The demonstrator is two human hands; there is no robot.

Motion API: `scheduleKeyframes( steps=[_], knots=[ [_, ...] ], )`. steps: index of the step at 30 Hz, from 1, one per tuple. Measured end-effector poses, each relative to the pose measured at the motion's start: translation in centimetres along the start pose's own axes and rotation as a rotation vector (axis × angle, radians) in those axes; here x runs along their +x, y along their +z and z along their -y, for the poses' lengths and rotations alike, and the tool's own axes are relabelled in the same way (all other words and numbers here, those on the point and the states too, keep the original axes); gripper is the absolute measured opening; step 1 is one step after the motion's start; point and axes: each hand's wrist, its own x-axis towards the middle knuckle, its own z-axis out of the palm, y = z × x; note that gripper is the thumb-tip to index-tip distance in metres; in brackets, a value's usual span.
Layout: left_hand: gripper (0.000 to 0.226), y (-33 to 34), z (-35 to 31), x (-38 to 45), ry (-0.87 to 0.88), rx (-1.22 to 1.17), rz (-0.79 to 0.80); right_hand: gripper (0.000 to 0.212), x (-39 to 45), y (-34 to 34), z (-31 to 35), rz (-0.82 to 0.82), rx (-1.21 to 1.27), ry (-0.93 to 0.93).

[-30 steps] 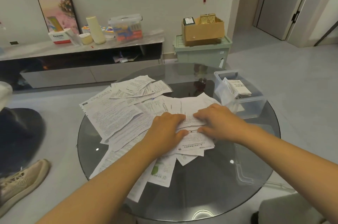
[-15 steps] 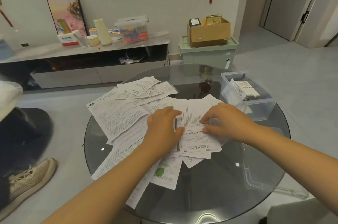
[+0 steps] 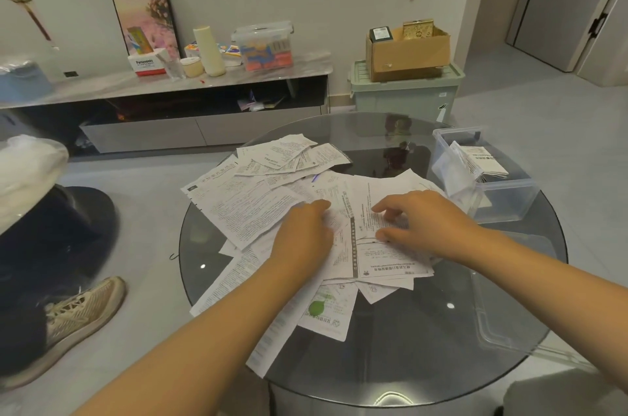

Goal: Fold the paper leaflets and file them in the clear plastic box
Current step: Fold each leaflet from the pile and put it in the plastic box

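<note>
I see a round glass tabletop [image 3: 424,364] carrying a spread of paper leaflets [image 3: 244,208] across its left half, a clear plastic box [image 3: 503,198] at the right edge (folded sheets inside).

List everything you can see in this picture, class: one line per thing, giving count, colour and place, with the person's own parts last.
paper leaflets: many, white, loose pile on the table
glass table: one, dark, round, centre
clear plastic box: one, table's right edge, folded leaflets inside
clear lid: one, near right of table
cardboard box: one, brown, on the green bin
green bin: one, by the wall
framed picture: one, pink, on the low cabinet
shoe: one, beige, floor at left
left hand: one, flat on the leaflets
right hand: one, fingers on the top leaflet
</note>
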Motion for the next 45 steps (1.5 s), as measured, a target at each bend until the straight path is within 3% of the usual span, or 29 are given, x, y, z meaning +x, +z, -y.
scheduleKeyframes(
  steps=[8, 12, 17, 21, 24, 26, 29, 31, 35, 37, 41, 45],
  knots=[
    [0.056, 0.4, -1.1, -0.3, 0.045, 0.111, 0.036, 0.047, 0.1, 0.5, 0.4, 0.02, 0.005, -0.02],
    [0.046, 0.0, -1.2, -0.4, 0.077, 0.233, 0.04, 0.048, 0.2, 0.5, 0.4, 0.025, 0.005, -0.031],
    [0.016, 0.4, -1.2, 0.0, 0.122, 0.283, -0.041, 0.046, 0.2, 0.6, 0.3, 0.008, 0.016, -0.02],
    [0.016, 0.4, -1.5, 0.0, 0.171, 0.309, -0.118, 0.05, 0.2, 0.7, 0.0, 0.0, 0.062, -0.009],
    [0.017, 0.3, -2.1, -0.6, 0.276, 0.145, -0.138, 0.063, 0.1, 0.0, -0.1, -0.013, 0.19, -0.06],
    [0.014, 0.0, -2.7, -1.1, 0.302, -0.082, -0.042, 0.062, -0.1, -0.9, -0.2, 0.025, 0.234, -0.115],
    [0.012, -0.9, -3.2, -1.6, 0.244, -0.29, 0.122, 0.02, -0.4, -1.8, -0.9, 0.132, 0.229, -0.171],
    [0.015, -1.8, -3.1, -1.7, 0.159, -0.391, 0.24, 0.005, -0.9, -2.2, -1.2, 0.171, 0.252, -0.148],
    [0.041, -3.4, -1.8, -1.3, 0.038, -0.552, 0.403, 0.021, -1.9, -3.1, -1.4, 0.188, 0.357, -0.043],
    [0.044, -3.9, -1.2, -1.2, 0.011, -0.634, 0.454, 0.028, -2.2, -3.0, -1.6, 0.185, 0.349, 0.023],
    [0.029, -4.1, -0.4, -1.1, -0.021, -0.664, 0.472, 0.028, -2.3, -2.3, -1.4, 0.117, 0.356, 0.116],
    [0.015, -3.1, -0.5, -1.0, -0.135, -0.689, 0.346, 0.024, -2.0, -1.4, -0.8, 0.062, 0.327, 0.165]
  ],
)
